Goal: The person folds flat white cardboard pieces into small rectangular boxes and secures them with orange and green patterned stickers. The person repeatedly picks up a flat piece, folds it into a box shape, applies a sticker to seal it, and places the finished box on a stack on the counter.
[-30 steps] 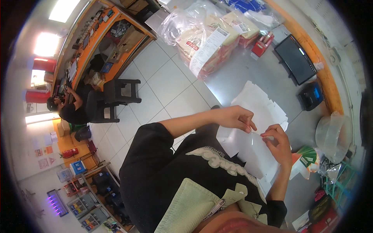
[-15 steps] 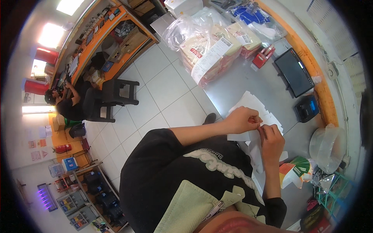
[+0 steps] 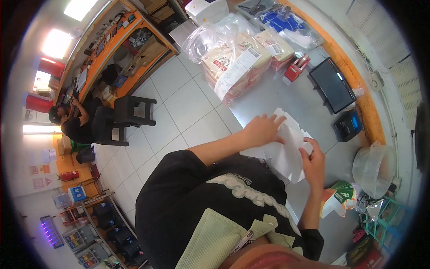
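A white sheet of thin card (image 3: 286, 154) with notched edges, like a flat carton being folded, is raised and bent above the steel table. My left hand (image 3: 263, 131) grips its far left edge, the fingers curled over the top. At the opposite side my right hand (image 3: 314, 161) pinches the card's edge between thumb and fingers. Both palms are partly turned from view. Another white flap (image 3: 254, 151) sticks out beneath my left wrist; whether it belongs to the same piece I cannot tell.
Plastic-wrapped packages (image 3: 237, 67) stand on the steel table (image 3: 264, 101) at the far left. A red stapler-like object (image 3: 296, 68), a dark screen (image 3: 333, 85), a small black device (image 3: 348, 125) and a clear tub (image 3: 374, 170) line the wall side. A person (image 3: 80, 116) sits at left.
My hands, close together at the card's edge before, have moved apart. The card has been lifted and bent between them, with the left hand shifted left and the right slightly lower.
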The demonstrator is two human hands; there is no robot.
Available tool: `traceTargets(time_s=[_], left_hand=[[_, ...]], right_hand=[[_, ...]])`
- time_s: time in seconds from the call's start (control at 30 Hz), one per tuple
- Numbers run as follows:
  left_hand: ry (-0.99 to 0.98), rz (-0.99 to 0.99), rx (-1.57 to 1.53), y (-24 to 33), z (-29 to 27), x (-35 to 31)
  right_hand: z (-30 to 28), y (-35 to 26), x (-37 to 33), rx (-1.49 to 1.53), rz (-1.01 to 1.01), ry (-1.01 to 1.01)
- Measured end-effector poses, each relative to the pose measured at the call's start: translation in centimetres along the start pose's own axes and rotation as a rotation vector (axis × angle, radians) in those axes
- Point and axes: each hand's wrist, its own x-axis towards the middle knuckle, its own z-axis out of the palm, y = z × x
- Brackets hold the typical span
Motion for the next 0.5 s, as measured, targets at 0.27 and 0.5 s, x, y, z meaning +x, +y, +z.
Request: traceTargets(time_s=[0.27,0.5], left_hand=[[-0.121,-0.009,-0.353,2.6,2.1,-1.6],[-0.526,-0.128,-0.844,0.4,0.5,1.1]], right_hand=[[5.0,1.3,-1.3,0.546,-0.017,0.231],[4.1,5.4,-0.6,0.27,-0.191,0.218]])
